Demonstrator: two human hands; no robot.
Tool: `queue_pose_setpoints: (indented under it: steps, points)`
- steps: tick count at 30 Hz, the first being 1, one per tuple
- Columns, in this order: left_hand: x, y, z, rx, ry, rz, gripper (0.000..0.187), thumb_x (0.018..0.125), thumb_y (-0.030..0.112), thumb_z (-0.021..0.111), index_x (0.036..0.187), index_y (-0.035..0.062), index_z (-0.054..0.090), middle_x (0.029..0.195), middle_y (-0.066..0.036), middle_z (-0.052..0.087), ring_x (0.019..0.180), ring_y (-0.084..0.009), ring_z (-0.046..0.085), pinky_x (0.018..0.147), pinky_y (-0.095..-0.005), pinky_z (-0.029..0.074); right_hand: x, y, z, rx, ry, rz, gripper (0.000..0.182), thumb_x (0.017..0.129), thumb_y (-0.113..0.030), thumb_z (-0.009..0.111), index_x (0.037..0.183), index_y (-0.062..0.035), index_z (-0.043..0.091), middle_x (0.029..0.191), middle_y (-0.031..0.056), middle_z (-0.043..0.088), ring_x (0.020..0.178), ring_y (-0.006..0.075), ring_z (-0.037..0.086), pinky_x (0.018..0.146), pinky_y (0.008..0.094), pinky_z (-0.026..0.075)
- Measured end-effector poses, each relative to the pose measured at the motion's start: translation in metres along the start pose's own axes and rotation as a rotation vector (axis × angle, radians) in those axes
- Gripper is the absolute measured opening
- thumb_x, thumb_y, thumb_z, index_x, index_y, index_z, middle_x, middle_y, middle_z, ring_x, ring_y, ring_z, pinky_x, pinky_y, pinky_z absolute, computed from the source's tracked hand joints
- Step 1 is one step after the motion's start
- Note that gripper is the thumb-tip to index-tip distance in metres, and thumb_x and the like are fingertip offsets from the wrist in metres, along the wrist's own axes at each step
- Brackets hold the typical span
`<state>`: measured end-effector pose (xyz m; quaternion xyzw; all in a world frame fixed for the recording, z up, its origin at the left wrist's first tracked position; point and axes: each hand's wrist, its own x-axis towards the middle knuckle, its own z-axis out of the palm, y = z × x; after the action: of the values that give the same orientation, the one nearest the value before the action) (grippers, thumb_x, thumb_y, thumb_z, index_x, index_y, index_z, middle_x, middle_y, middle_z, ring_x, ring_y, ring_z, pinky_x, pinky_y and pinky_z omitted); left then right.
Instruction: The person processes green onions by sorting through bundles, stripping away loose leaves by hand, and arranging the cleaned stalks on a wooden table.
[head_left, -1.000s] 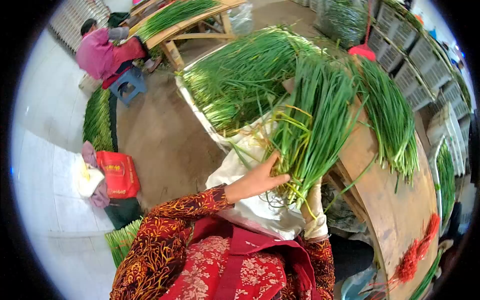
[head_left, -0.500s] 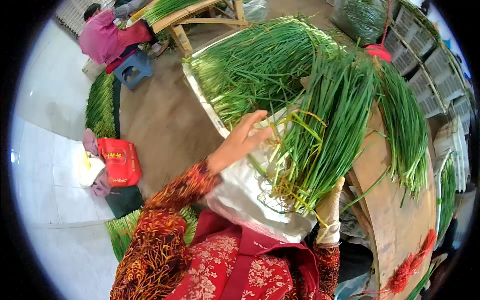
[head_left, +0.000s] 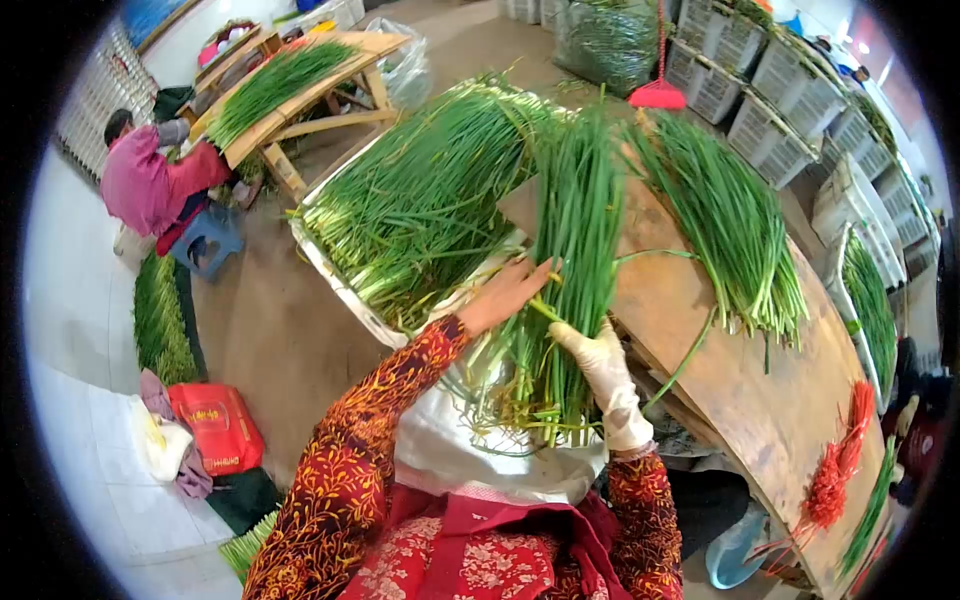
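Observation:
A bunch of long green stalks [head_left: 580, 220] lies over my lap, pale ends towards me, on a white apron sheet [head_left: 440, 440]. My bare left hand [head_left: 505, 295] rests at the bunch's left side, its fingers around some yellowish leaves. On the other side, my right hand [head_left: 605, 375], in a pale glove, grips the bunch with the thumb across its front; the other fingers are mostly hidden. Beyond my left hand stands a white crate [head_left: 345, 300] full of the same stalks. Another bunch [head_left: 725, 225] lies on the wooden board [head_left: 690, 330] at the right.
Red ties [head_left: 830, 470] lie on the board's near right part. A red bag [head_left: 215, 428] is on the left. A person in pink [head_left: 150, 180] sits on a blue stool [head_left: 208, 243] by another wooden table [head_left: 310, 120]. Stacked crates [head_left: 775, 110] stand at the back right.
My left hand has come against the bunch and closed on leaves. My right hand has moved up along the bunch, its thumb now in front. The view has shifted, showing more at the back.

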<state>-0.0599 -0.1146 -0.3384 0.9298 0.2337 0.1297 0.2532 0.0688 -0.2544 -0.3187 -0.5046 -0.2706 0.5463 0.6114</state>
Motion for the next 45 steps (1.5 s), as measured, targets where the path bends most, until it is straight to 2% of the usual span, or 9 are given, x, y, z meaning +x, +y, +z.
queue_pose_setpoints:
  steps: [1,5,9,15,19,26,29,34,45]
  points:
    - [-0.005,0.05,-0.022,-0.695,0.104,-0.336,0.045,0.093,0.031,0.037,0.126,0.0005,0.038,0.115,-0.016,0.051,0.11,-0.0247,0.046,0.093,-0.0332,0.035,0.001,0.004,0.002,0.029,-0.022,-0.052,0.064,0.068,-0.012,0.075,0.12,0.0003,0.038,0.104,0.0075,0.058,0.092,0.015,0.055,0.081,0.0264,0.045]
    - [-0.027,0.081,-0.035,-0.921,0.197,-0.39,0.043,0.089,0.027,0.05,0.121,-0.0003,0.043,0.113,-0.006,0.053,0.102,-0.0141,0.049,0.091,-0.0272,0.036,-0.015,-0.005,0.005,0.097,-0.089,-0.054,0.072,0.066,-0.01,0.076,0.124,0.0008,0.035,0.107,0.0087,0.057,0.095,0.0165,0.054,0.085,0.0279,0.043]
    - [-0.026,0.125,-0.086,-0.951,0.265,-0.31,0.059,0.076,0.023,0.069,0.12,-0.0015,0.039,0.108,-0.011,0.056,0.097,-0.0154,0.055,0.086,-0.0274,0.044,-0.031,-0.05,0.01,0.104,-0.138,-0.133,0.067,0.068,-0.007,0.074,0.123,0.0004,0.037,0.108,0.0086,0.057,0.095,0.0163,0.055,0.084,0.0287,0.044]
    - [0.036,0.164,-0.144,-0.741,0.437,0.091,0.09,0.065,0.014,0.078,0.134,-0.0004,0.023,0.12,-0.012,0.048,0.103,-0.0176,0.052,0.087,-0.0289,0.044,-0.022,-0.145,0.012,0.09,-0.123,-0.597,0.059,0.065,-0.004,0.076,0.116,-0.0032,0.045,0.102,0.0069,0.06,0.087,0.0152,0.058,0.077,0.0287,0.048]
    - [0.084,0.181,-0.163,-0.942,0.391,0.447,0.099,0.061,0.012,0.08,0.137,0.0026,0.017,0.125,-0.011,0.045,0.112,-0.015,0.044,0.093,-0.0272,0.039,0.0,-0.191,-0.004,-0.081,-0.11,-0.76,0.042,0.07,-0.006,0.071,0.108,-0.0036,0.054,0.1,0.0041,0.06,0.086,0.0139,0.058,0.077,0.0273,0.047]
    - [0.125,0.143,-0.143,-0.587,0.207,0.348,0.095,0.066,0.028,0.077,0.137,0.0047,0.019,0.124,-0.009,0.046,0.112,-0.0164,0.043,0.096,-0.0304,0.035,0.036,-0.192,-0.043,-0.17,-0.04,-0.682,0.067,0.061,-0.013,0.081,0.116,-0.0009,0.044,0.106,0.0083,0.058,0.092,0.0171,0.056,0.082,0.0298,0.046]
    - [0.129,0.135,-0.138,-0.775,0.0,0.34,0.092,0.065,0.029,0.078,0.136,0.0062,0.023,0.125,-0.011,0.045,0.11,-0.0179,0.045,0.095,-0.0303,0.035,0.039,-0.193,-0.047,-0.236,0.035,-0.609,0.072,0.061,-0.013,0.081,0.119,-0.0007,0.04,0.11,0.0093,0.056,0.096,0.0179,0.055,0.085,0.0304,0.045]
    - [0.14,0.128,-0.135,-0.551,0.205,0.391,0.059,0.07,0.037,0.072,0.117,0.0074,0.051,0.114,-0.014,0.048,0.115,-0.0233,0.038,0.095,-0.0345,0.034,0.043,-0.196,-0.04,-0.192,-0.048,-0.586,0.06,0.067,-0.011,0.077,0.117,-0.0017,0.045,0.109,0.0075,0.057,0.097,0.0164,0.055,0.084,0.0289,0.045]
    - [0.157,0.174,-0.142,-0.891,0.425,0.384,0.055,0.071,0.023,0.074,0.116,0.0028,0.049,0.105,-0.005,0.059,0.096,-0.0131,0.053,0.087,-0.0279,0.041,0.043,-0.221,-0.021,-0.023,0.116,-0.722,0.032,0.07,-0.013,0.074,0.098,-0.0027,0.061,0.089,0.0043,0.064,0.076,0.0118,0.059,0.069,0.0244,0.047]
